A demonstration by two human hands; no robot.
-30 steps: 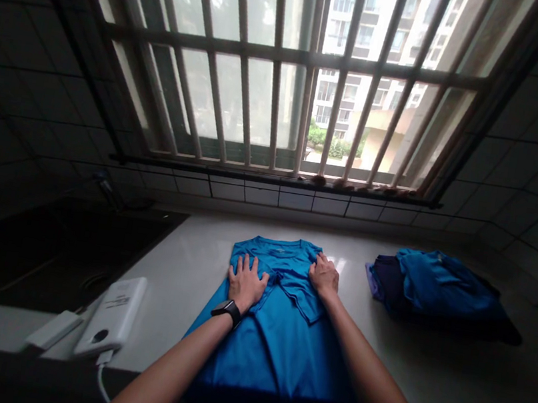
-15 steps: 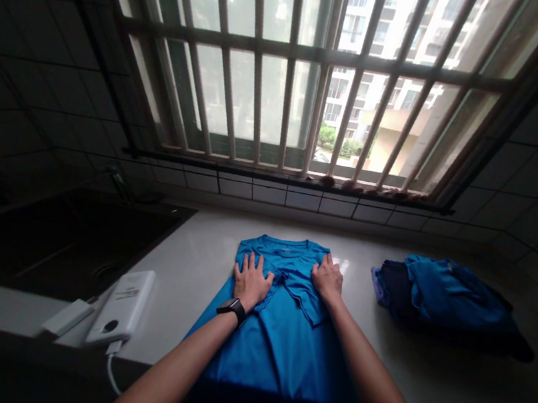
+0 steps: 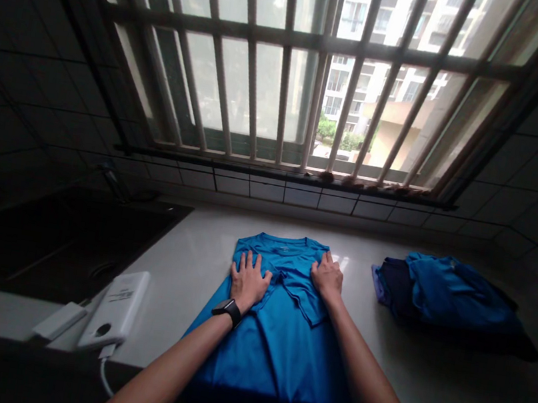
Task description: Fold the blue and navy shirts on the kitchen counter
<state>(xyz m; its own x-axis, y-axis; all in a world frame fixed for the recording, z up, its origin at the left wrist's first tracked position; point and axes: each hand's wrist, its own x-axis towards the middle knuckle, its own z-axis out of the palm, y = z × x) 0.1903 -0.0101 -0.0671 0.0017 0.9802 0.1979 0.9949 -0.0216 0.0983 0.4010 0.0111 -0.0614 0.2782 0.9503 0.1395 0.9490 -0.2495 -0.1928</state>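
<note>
Fig.: your L hand (image 3: 249, 281) & R hand (image 3: 327, 279) both open, palms flat on blue T-shirt (image 3: 278, 358), no grip. Shirt lies on white countertop (image 3: 405, 370), collar toward barred window (image 3: 283, 37). To R, pile of blue clothes (image 3: 447, 295); to L, white power bank (image 3: 114, 310), dark sink (image 3: 65, 245).

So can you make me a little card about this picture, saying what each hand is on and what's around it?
Left hand: flat on the blue T-shirt
Right hand: on the same T-shirt, near its collar
Wrist: watch on the left
Surface: counter
Right side: clothes pile
Left side: power bank, sink
Ahead: barred window
</note>
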